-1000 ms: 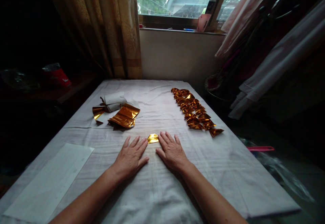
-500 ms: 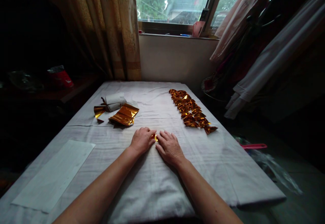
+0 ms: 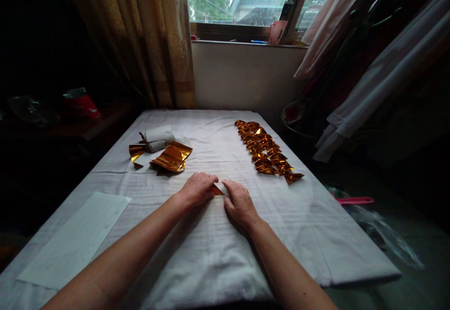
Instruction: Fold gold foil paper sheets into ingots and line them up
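Note:
A small folded piece of gold foil paper (image 3: 216, 190) lies on the white cloth (image 3: 211, 253) between my two hands. My left hand (image 3: 198, 188) curls over its left side, fingers closed on it. My right hand (image 3: 240, 203) pinches its right edge with bent fingers. Most of the piece is hidden under my fingers. A row of several folded gold foil pieces (image 3: 266, 153) runs along the right side of the cloth. A stack of flat gold foil sheets (image 3: 172, 158) lies at the left, beyond my left hand.
A white paper roll (image 3: 156, 138) and a loose foil scrap (image 3: 135, 153) sit by the stack. A white sheet (image 3: 75, 239) lies at the near left. The table's right edge drops to a floor with a pink-handled object (image 3: 353, 200). Curtain (image 3: 154, 38) and window sill behind.
Both hands went from lying flat beside the foil piece to closing on it. The left hand moved right over the piece, and the piece now shows only a small corner.

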`<state>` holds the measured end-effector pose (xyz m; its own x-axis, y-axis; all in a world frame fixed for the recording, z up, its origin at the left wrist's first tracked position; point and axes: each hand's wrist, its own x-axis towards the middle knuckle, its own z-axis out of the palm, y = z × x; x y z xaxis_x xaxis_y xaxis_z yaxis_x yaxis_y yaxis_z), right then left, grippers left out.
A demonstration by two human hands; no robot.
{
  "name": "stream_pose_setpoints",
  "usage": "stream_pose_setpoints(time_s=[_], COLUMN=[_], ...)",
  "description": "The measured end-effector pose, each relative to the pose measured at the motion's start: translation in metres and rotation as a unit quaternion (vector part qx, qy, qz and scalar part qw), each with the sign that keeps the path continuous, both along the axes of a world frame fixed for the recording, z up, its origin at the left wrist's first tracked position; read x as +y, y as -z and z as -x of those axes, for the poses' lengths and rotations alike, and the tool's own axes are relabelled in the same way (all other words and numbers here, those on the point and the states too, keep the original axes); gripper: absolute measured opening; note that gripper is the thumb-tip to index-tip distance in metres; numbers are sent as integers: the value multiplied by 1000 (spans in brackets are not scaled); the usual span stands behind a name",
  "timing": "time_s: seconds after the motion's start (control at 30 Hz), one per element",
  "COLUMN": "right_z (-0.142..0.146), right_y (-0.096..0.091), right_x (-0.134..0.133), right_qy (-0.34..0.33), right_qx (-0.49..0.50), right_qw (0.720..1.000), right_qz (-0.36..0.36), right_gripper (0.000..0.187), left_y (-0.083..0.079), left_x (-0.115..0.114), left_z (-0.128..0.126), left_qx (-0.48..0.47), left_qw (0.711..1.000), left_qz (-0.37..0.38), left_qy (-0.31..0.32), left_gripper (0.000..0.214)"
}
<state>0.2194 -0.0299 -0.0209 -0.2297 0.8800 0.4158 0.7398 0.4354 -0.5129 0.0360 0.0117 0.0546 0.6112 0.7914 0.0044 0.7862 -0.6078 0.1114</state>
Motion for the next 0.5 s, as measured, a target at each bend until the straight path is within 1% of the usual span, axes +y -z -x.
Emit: stream_pose_setpoints(time_s=[0.13,0.2,0.27,0.33,0.43,0.5], right_z=[-2,-3,-5,-6,-8,-8], right_y=[1,1,0,-1,-5,-7], right_x=[2,3,5,7,10,13], right_qy=[0,-5,-15,-25,-33,-38], right_qx=[14,12,3,-11,-39,-64], right_qw=[1000,1000,1000,1000,998,995], right_qz=[2,1,0,-3,-30,-63], right_gripper=[57,55,56,58,58,52], left_y=[5,9,15,22,35,43], left_x=[-3,-3,-2,1,4,7], left_z=[6,11,17,23,29,32], left_qx=[-7,-20,-54,-105,-183,-218], left_qw=[999,995,986,976,964,961], left_qz=[-27,-67,-116,-142,-147,-138], left_qy=[42,75,110,129,125,104], left_gripper=[7,13,13,10,6,10])
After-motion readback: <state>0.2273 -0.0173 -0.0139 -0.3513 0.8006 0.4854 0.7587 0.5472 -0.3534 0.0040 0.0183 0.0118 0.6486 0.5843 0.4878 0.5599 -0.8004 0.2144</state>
